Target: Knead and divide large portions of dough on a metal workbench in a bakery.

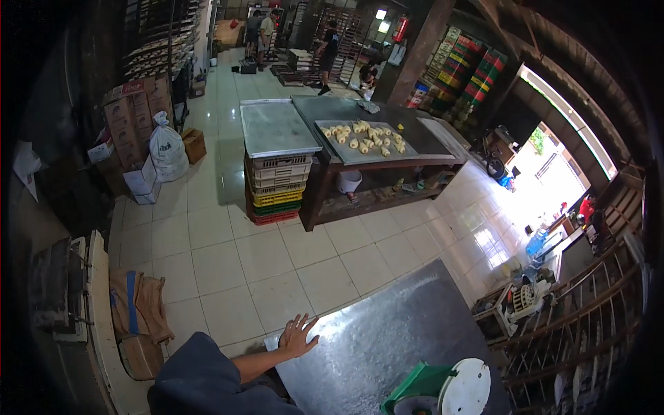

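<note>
My left grip (297,337) is released, its fingers spread and holding nothing, over the left edge of a grey, flat, metal-topped surface (366,332); I cannot tell how firmly it presses there. My right grip is out of view, so I cannot tell its state. The green, boxy scale with a round white disc (420,382) stands at the lower end of this surface, well apart from my left grip. Beyond, pale, pointed dough pieces (364,147) lie on a flat, rectangular metal tray (346,157).
</note>
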Action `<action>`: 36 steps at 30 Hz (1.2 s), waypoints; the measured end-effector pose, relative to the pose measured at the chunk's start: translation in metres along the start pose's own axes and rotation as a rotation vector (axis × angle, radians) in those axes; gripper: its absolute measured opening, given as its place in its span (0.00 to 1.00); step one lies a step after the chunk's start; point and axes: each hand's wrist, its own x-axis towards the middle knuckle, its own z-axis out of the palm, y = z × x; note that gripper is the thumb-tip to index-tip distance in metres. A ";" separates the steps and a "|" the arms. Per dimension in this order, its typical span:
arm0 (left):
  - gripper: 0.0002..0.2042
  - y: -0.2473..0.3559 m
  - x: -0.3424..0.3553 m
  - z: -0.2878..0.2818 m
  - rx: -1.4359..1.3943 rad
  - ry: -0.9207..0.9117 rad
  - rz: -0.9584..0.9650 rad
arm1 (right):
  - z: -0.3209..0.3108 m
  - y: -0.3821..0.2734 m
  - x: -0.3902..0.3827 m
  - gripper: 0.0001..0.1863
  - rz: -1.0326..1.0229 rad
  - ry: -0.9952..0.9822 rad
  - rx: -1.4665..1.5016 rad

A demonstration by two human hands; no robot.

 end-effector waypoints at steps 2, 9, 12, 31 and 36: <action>0.31 0.002 0.001 0.008 0.024 0.045 0.021 | -0.065 -0.018 0.016 0.22 0.005 0.005 0.027; 0.31 0.012 0.001 0.005 -0.025 0.016 0.005 | -0.082 -0.040 0.026 0.22 -0.089 0.047 0.099; 0.30 0.008 -0.002 0.002 -0.112 -0.010 -0.026 | -0.086 -0.037 0.026 0.22 -0.081 0.060 0.095; 0.31 0.000 0.007 0.003 -0.041 0.045 0.035 | -0.117 -0.071 0.048 0.22 0.449 -0.038 -0.039; 0.30 0.011 0.006 -0.010 -0.119 0.002 -0.013 | -0.098 -0.068 0.048 0.21 0.581 -0.192 0.063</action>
